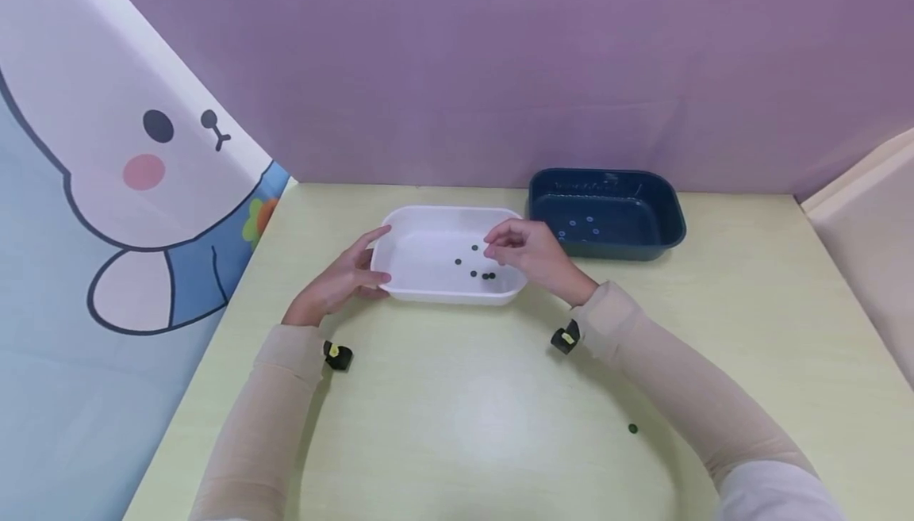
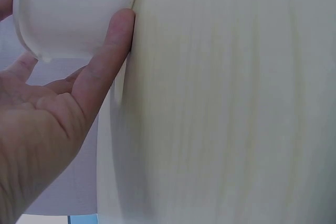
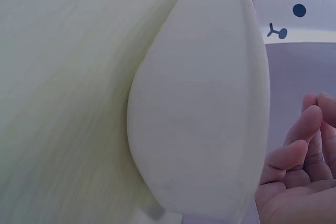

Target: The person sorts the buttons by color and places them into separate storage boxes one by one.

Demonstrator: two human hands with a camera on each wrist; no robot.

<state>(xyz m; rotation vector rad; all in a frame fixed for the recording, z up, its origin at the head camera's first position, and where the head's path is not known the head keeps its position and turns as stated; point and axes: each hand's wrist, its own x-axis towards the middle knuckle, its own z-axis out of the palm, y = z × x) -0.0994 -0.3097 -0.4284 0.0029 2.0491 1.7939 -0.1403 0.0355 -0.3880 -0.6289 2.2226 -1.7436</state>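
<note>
My left hand [image 1: 347,273] grips the left end of a white rectangular tray [image 1: 407,293], thumb on the near side of the rim and fingers at the far side. Several small dark green rings [image 1: 458,262] lie inside it, toward the right half. Above the tray's right end is my right hand [image 1: 531,255], fingers bent and fingertips close together. In the right wrist view these fingers [image 3: 296,153] show beside the tray's outer wall [image 3: 194,98]; I cannot tell whether a small ring is between the tips.
Behind the right hand, close to the white tray, stands a dark blue tray [image 1: 646,251] with several small rings in it. One green ring [image 1: 632,428] lies on the pale wooden table [image 1: 457,426] near the right forearm. A purple backdrop [image 1: 443,69] rises along the back edge.
</note>
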